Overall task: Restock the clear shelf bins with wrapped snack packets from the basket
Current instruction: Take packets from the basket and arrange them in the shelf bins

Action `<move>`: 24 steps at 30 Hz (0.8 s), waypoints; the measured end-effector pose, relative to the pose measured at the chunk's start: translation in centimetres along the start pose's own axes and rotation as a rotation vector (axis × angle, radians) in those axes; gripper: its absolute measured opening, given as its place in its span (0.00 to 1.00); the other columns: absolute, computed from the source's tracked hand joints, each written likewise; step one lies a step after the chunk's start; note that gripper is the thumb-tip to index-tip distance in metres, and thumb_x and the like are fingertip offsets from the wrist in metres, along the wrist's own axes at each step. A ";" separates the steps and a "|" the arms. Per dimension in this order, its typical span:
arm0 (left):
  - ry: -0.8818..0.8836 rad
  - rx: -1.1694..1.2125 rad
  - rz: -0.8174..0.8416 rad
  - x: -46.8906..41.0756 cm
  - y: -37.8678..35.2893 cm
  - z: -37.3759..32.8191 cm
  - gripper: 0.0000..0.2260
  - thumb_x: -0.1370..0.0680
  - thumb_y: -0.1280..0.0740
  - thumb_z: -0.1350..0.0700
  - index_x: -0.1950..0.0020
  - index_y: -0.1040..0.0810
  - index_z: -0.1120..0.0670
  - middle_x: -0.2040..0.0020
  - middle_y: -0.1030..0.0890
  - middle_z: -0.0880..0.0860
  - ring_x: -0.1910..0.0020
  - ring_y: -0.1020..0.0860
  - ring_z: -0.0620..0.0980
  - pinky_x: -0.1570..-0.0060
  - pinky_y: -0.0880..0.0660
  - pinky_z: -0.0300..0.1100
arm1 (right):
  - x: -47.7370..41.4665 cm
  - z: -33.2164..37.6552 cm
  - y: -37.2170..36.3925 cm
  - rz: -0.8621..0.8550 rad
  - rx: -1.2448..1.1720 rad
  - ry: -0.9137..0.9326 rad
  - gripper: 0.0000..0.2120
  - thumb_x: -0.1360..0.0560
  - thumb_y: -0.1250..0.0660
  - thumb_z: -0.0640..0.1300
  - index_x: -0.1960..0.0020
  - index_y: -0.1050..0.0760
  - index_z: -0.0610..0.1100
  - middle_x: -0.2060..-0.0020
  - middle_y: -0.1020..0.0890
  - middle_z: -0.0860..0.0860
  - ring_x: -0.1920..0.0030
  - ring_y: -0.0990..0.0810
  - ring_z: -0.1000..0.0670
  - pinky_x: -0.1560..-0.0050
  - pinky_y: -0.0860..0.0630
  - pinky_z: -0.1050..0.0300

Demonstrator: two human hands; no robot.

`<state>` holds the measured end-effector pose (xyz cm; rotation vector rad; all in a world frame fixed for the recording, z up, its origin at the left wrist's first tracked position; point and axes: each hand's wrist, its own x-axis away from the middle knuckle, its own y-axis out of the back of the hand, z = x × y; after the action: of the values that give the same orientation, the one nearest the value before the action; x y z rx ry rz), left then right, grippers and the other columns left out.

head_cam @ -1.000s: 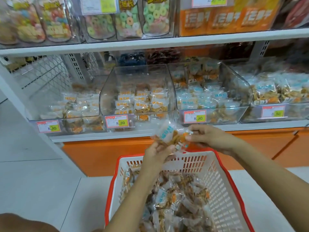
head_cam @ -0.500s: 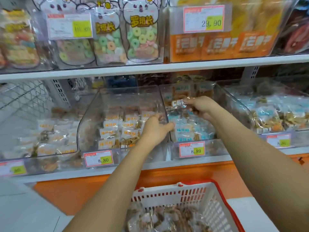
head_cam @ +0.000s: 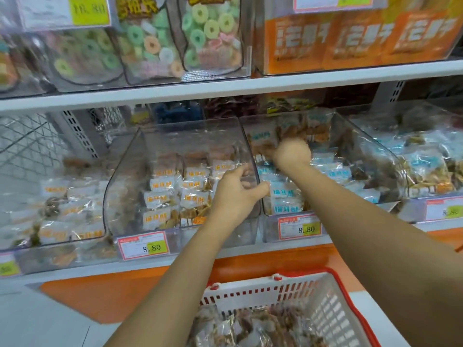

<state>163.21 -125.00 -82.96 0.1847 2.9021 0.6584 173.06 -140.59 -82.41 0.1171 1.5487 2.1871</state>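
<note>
Blue-label snack packets [head_cam: 284,193] fill the clear bin [head_cam: 363,151] under our right hand [head_cam: 292,152]; we cannot tell what it grips. Our left hand [head_cam: 238,194] clamps the wall of the orange-label bin [head_cam: 125,186] beside it. A carelessly dropped packet could land left of that wall, mixing stock.

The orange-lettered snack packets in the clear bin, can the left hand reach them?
Probably yes. The left hand grips the rim of the clear plastic bin, just above the orange-lettered snack packets; nothing covers them.
</note>
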 end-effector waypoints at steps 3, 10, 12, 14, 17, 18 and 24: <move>-0.032 -0.054 -0.034 0.9 0.0 -0.8 0.27 0.24 0.31 0.49 0.27 0.33 0.54 0.43 0.22 0.51 0.50 0.24 0.43 0.53 0.27 0.32 | 2.5 -0.4 2.4 -0.081 -0.186 0.064 0.22 0.25 0.33 0.57 0.48 0.25 0.37 0.54 0.20 0.42 0.55 0.21 0.43 0.59 0.29 0.55; -0.382 -0.100 -0.295 7.5 -0.5 0.2 0.19 0.21 0.38 0.51 0.31 0.31 0.55 0.40 0.28 0.50 0.45 0.26 0.46 0.43 0.26 0.42 | 16.0 -4.4 5.8 0.025 -0.426 0.443 0.15 0.26 0.30 0.47 0.65 0.32 0.44 0.74 0.30 0.52 0.71 0.31 0.53 0.68 0.35 0.58; -0.431 -0.076 -0.384 10.4 -0.8 1.2 0.14 0.21 0.38 0.55 0.37 0.30 0.58 0.46 0.28 0.50 0.51 0.27 0.44 0.48 0.28 0.35 | 19.0 -5.7 4.6 0.066 -0.483 0.407 0.17 0.25 0.31 0.47 0.67 0.34 0.44 0.75 0.32 0.53 0.72 0.33 0.55 0.70 0.38 0.62; -0.398 -0.122 -0.393 13.3 -1.2 3.2 0.10 0.21 0.39 0.56 0.42 0.29 0.58 0.50 0.29 0.49 0.53 0.29 0.43 0.51 0.30 0.31 | 21.7 -6.8 1.8 0.134 -0.522 0.304 0.17 0.25 0.32 0.48 0.67 0.33 0.42 0.74 0.32 0.52 0.72 0.34 0.54 0.70 0.39 0.61; -0.204 -0.231 -0.310 17.2 -1.2 8.1 0.06 0.21 0.41 0.54 0.50 0.27 0.54 0.54 0.26 0.47 0.56 0.28 0.44 0.54 0.29 0.35 | 25.7 -8.2 -4.4 0.398 -0.415 0.179 0.13 0.24 0.32 0.51 0.62 0.27 0.44 0.68 0.25 0.51 0.66 0.28 0.53 0.70 0.37 0.64; -0.084 -0.286 -0.251 18.5 -1.0 9.8 0.05 0.21 0.40 0.54 0.51 0.27 0.53 0.56 0.24 0.48 0.58 0.27 0.45 0.55 0.28 0.37 | 27.3 -8.6 -6.7 0.518 -0.362 0.169 0.10 0.24 0.33 0.51 0.58 0.25 0.45 0.64 0.23 0.52 0.63 0.26 0.53 0.68 0.35 0.66; 0.454 -0.583 0.177 25.3 0.3 18.3 0.08 0.20 0.40 0.60 0.50 0.21 0.58 0.51 0.20 0.50 0.59 0.23 0.47 0.58 0.26 0.38 | 35.1 -10.8 -17.6 0.975 -0.169 0.092 0.26 0.25 0.32 0.45 0.30 0.35 0.43 0.37 0.26 0.45 0.39 0.26 0.47 0.41 0.26 0.57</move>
<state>141.80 -113.19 -102.37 0.2419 2.9462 1.7345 143.77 -131.03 -108.99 0.8877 1.5110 3.0635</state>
